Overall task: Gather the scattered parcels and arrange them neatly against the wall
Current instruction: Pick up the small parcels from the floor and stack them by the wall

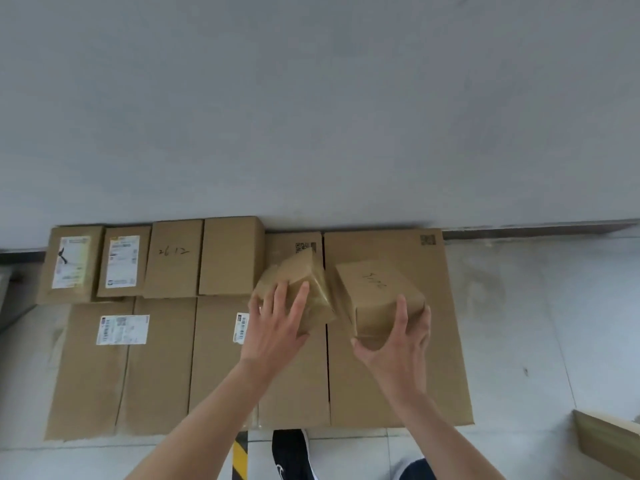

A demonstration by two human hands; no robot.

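Here, left hand (pixel 277 323) presses flat on taped box (pixel 304 271); right hand (pixel 398 341) grips marked box (pixel 377 292), above wall-side cartons (pixel 159 368).

Illumination was even, diffuse and moderately bright; no source was visible. The wall (pixel 311 98) graded from duller grey at the top to paler grey lower down. Shadows were soft: a narrow dark band lay where the boxes (pixel 228 258) met the wall. Tape on the left box (pixel 317 289) showed a mild sheen. Overall detail was soft; label (pixel 123 329) print and the handwriting on the right box (pixel 377 292) were unreadable. Wide-angle distortion bowed the baseboard (pixel 536 229) and the floor (pixel 519 306) lines toward the edges.
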